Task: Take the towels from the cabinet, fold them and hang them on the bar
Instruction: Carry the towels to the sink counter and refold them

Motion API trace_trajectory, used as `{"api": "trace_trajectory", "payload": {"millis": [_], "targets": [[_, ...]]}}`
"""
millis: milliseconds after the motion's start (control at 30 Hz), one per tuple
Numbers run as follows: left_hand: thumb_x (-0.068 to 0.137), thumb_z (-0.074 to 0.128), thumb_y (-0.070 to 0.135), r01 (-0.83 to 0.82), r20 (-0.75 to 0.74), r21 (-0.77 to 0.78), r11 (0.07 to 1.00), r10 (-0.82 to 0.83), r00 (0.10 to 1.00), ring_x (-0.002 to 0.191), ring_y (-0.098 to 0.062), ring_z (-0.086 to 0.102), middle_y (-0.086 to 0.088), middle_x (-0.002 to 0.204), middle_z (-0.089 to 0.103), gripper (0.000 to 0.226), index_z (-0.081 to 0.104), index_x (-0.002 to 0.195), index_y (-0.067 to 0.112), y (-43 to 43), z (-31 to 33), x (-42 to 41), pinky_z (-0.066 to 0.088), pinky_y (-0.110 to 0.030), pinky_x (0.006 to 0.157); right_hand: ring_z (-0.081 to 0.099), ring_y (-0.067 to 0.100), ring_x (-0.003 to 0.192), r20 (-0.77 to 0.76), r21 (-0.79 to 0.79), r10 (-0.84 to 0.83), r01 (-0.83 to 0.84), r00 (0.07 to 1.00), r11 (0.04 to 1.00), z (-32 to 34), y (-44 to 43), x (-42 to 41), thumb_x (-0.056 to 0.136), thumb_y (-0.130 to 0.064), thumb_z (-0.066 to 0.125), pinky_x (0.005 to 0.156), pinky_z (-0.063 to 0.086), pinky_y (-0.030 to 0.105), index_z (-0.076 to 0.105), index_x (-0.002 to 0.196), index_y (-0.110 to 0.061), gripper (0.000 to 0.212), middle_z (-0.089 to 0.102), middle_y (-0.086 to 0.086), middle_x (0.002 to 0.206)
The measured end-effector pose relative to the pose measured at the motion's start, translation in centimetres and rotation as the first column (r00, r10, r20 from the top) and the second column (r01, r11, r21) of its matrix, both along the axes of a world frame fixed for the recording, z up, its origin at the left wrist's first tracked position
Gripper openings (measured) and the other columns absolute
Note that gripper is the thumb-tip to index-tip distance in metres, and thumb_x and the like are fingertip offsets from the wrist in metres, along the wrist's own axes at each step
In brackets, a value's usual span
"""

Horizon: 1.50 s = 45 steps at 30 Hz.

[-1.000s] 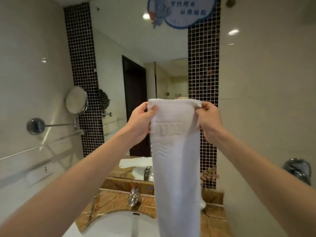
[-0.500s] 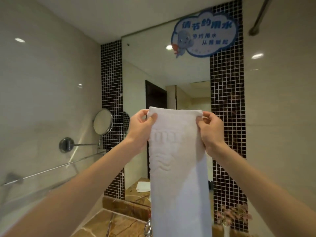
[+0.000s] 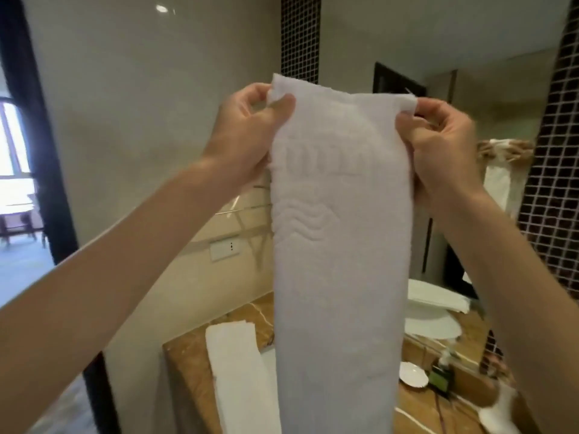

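Left hand (image 3: 247, 136) and right hand (image 3: 438, 145) each pinch a top corner of the folded white towel (image 3: 338, 245), which hangs between and below them.

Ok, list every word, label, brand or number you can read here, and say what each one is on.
No text here can be read.
white towel: an embossed band of letter-like shapes above wavy lines, too soft and blurred to read.
small green box: any label is too small to read.
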<state>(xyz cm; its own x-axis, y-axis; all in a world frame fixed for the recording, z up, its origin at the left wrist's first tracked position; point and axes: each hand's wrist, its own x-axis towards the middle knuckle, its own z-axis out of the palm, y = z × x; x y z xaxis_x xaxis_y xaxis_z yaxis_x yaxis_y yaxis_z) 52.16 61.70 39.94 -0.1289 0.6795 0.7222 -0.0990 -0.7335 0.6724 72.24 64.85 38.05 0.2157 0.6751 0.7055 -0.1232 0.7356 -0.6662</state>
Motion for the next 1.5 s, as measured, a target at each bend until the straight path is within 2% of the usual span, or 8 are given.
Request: {"api": "trace_trajectory", "payload": {"millis": [267, 533, 700, 867, 1133, 1300, 1400, 1500], "targets": [[0.093, 0.057, 0.006, -0.138, 0.019, -0.143, 0.980, 0.142, 0.990, 0.057, -0.011, 0.062, -0.007, 0.079, 0.062, 0.001, 0.056, 0.093, 0.006, 3.6, -5.3, -3.3, 0.051, -0.024, 0.051, 0.070, 0.017, 0.090, 0.057, -0.125, 0.127, -0.119, 0.990, 0.985, -4.8, 5.5, -3.8, 0.090, -0.015, 0.064, 0.073, 0.060, 0.031, 0.061, 0.103, -0.017, 0.014, 0.068, 0.004, 0.101], [0.092, 0.059, 0.008, -0.279, 0.009, -0.288, 0.916, 0.294, 0.956, 0.056, -0.008, 0.065, 0.006, 0.064, 0.070, 0.011, 0.058, 0.083, 0.014, 6.8, -14.1, -6.9, 0.054, -0.024, 0.051, 0.068, 0.007, 0.074, 0.135, -0.339, 0.258, -0.200, 0.957, 0.919, -13.2, 11.3, -8.0, 0.092, -0.010, 0.060, 0.071, 0.060, 0.030, 0.062, 0.093, -0.018, 0.009, 0.068, -0.004, 0.085], [0.091, 0.061, 0.017, -0.339, -0.065, -0.370, 0.865, 0.339, 0.938, 0.069, -0.011, 0.069, -0.001, 0.086, 0.068, 0.004, 0.059, 0.090, 0.020, 8.4, -18.5, -10.1, 0.056, -0.030, 0.057, 0.067, 0.017, 0.088, 0.182, -0.383, 0.303, -0.216, 0.935, 0.898, -17.6, 14.2, -10.9, 0.091, -0.011, 0.061, 0.074, 0.057, 0.024, 0.064, 0.097, -0.015, 0.008, 0.069, 0.002, 0.094], [0.091, 0.061, 0.018, -0.434, -0.130, -0.427, 0.794, 0.421, 0.898, 0.069, -0.009, 0.067, 0.006, 0.080, 0.068, 0.007, 0.061, 0.088, 0.024, 10.6, -22.0, -13.1, 0.052, -0.024, 0.051, 0.067, 0.016, 0.088, 0.269, -0.408, 0.313, -0.187, 0.911, 0.894, -21.0, 16.7, -13.5, 0.091, -0.014, 0.061, 0.075, 0.057, 0.028, 0.063, 0.100, -0.017, 0.010, 0.069, 0.002, 0.097], [0.092, 0.059, 0.017, -0.340, -0.041, -0.562, 0.754, 0.386, 0.922, 0.066, -0.010, 0.065, -0.002, 0.087, 0.066, 0.006, 0.056, 0.093, 0.021, 17.1, -27.5, -18.1, 0.051, -0.023, 0.050, 0.061, 0.006, 0.078, 0.345, -0.461, 0.279, -0.098, 0.896, 0.882, -25.7, 22.7, -18.4, 0.091, -0.014, 0.059, 0.061, 0.047, 0.014, 0.061, 0.104, -0.015, 0.013, 0.065, -0.001, 0.093], [0.090, 0.062, 0.021, -0.286, -0.039, -0.650, 0.704, 0.345, 0.938, 0.066, -0.012, 0.068, 0.002, 0.082, 0.071, 0.006, 0.059, 0.088, 0.025, 23.1, -31.7, -22.7, 0.052, -0.028, 0.053, 0.054, 0.010, 0.073, 0.409, -0.504, 0.287, -0.047, 0.866, 0.862, -29.0, 27.8, -21.7, 0.090, -0.012, 0.059, 0.061, 0.046, 0.024, 0.060, 0.101, -0.012, 0.012, 0.059, -0.002, 0.082], [0.091, 0.062, 0.022, -0.279, -0.060, -0.689, 0.668, 0.331, 0.942, 0.066, -0.010, 0.068, 0.001, 0.084, 0.071, 0.005, 0.057, 0.089, 0.024, 26.3, -34.3, -25.0, 0.053, -0.029, 0.054, 0.057, 0.018, 0.081, 0.445, -0.557, 0.307, -0.009, 0.841, 0.830, -31.0, 30.7, -24.0, 0.090, -0.011, 0.059, 0.070, 0.052, 0.034, 0.060, 0.105, -0.008, 0.015, 0.062, 0.006, 0.091], [0.092, 0.060, 0.025, -0.291, -0.097, -0.727, 0.622, 0.326, 0.940, 0.072, -0.017, 0.065, -0.008, 0.093, 0.069, 0.007, 0.057, 0.086, 0.023, 28.8, -37.0, -26.7, 0.055, -0.035, 0.063, 0.057, 0.017, 0.083, 0.456, -0.594, 0.303, 0.033, 0.837, 0.803, -33.1, 33.4, -25.9, 0.090, -0.012, 0.059, 0.071, 0.051, 0.030, 0.060, 0.108, -0.006, 0.019, 0.062, 0.009, 0.096]]}}
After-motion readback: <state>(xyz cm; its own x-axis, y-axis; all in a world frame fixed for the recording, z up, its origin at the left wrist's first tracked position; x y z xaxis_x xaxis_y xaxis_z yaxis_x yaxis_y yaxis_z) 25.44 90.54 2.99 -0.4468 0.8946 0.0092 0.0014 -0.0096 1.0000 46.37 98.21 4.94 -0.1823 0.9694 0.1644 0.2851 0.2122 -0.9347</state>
